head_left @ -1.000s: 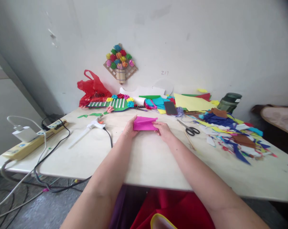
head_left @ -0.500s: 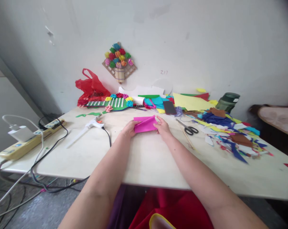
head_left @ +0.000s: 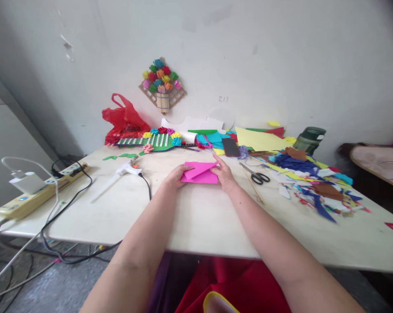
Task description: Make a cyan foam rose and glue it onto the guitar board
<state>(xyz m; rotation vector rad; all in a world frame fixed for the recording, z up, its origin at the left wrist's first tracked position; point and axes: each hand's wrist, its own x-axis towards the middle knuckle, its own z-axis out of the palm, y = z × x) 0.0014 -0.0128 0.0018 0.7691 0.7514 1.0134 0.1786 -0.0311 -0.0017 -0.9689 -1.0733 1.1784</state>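
Observation:
Between my two hands, above the middle of the table, is a sheet of bright pink paper (head_left: 201,176) with one layer folded at a slant across its front. My left hand (head_left: 177,176) grips the left edge, thumb on top. At the right edge, my right hand (head_left: 224,174) holds the paper with its index finger pointing up and away. Black-handled scissors (head_left: 260,178) lie open to the right, beside a thin wooden stick (head_left: 255,189). A white glue gun (head_left: 127,169) rests to the left.
A power strip (head_left: 43,191) with cables lines the left edge. Paper scraps (head_left: 326,187) cover the right side. Along the back are a red bag (head_left: 126,119), a flower-decorated green piece (head_left: 160,141), a phone (head_left: 231,148), yellow paper (head_left: 261,139) and a green bottle (head_left: 309,139).
The pink paper's top layer has come down into a slanted fold, and the sheet looks flatter. My right index finger has lifted away from the paper's upper corner.

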